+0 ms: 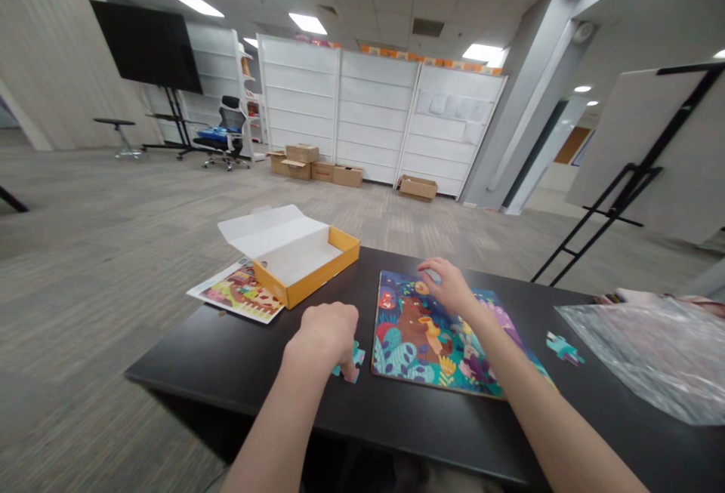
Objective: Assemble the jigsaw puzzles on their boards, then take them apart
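My left hand (328, 331) reaches down to the table just left of the puzzle board, its fingers curled onto a teal jigsaw puzzle piece (358, 358). The hand covers part of that piece. Over the upper part of the colourful animal puzzle (402, 327), my right hand (447, 285) hovers or rests with fingers bent and thumb apart; nothing shows in it. Whether its fingertips touch the puzzle I cannot tell. Off to the right of the board lies another loose group of teal pieces (563, 348).
A yellow box (322, 275) with its white lid raised stands at the table's back left, overlapping a printed picture sheet (241, 293). Clear plastic wrapping (651, 357) covers the right side of the black table (249, 361). An easel board (640, 153) stands beyond.
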Demonstrator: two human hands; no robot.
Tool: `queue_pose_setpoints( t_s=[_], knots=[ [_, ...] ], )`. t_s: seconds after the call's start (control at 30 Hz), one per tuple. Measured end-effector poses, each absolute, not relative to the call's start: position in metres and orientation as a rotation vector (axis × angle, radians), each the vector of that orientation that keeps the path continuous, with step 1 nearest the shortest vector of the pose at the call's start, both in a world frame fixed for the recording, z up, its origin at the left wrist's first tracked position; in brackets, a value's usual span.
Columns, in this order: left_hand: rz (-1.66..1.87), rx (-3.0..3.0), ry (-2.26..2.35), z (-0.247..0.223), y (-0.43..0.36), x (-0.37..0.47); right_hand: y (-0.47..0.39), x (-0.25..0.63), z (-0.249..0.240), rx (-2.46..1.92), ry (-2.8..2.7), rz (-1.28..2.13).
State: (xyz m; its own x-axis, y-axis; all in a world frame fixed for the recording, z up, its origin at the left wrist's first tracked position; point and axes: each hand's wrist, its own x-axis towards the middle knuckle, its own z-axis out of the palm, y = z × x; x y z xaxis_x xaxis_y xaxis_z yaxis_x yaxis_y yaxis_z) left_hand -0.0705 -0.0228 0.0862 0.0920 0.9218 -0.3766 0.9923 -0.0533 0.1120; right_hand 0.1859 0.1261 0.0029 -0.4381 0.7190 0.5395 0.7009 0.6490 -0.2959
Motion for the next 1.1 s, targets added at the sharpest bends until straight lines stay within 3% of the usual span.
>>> queue_pose_setpoints(
  t_s=[0.23,0.47,0.8,0.97,1.1],
  knots=[
    [-0.264,2.077,1.796,0.077,-0.026,-0.074,0.102,0.243,0.036,-1.103,-2.012,-0.047],
    [-0.074,2.065,1.901,0.06,-0.015,-0.085,0.097,0.319,0.017,-1.4,-1.715,0.034],
    [0.162,2.137,1.714,0.038,0.001,-0.107,0.093,0.313,0.014,-1.381,-1.74,-0.015],
    [0.585,2.023,1.461,0.044,0.013,-0.104,0.084,0.298,0.017,-1.342,-1.704,0.189],
    [0.902,1.896,1.27,0.056,0.016,-0.061,0.075,0.284,0.019,-1.242,-1.776,0.627]
  ],
)
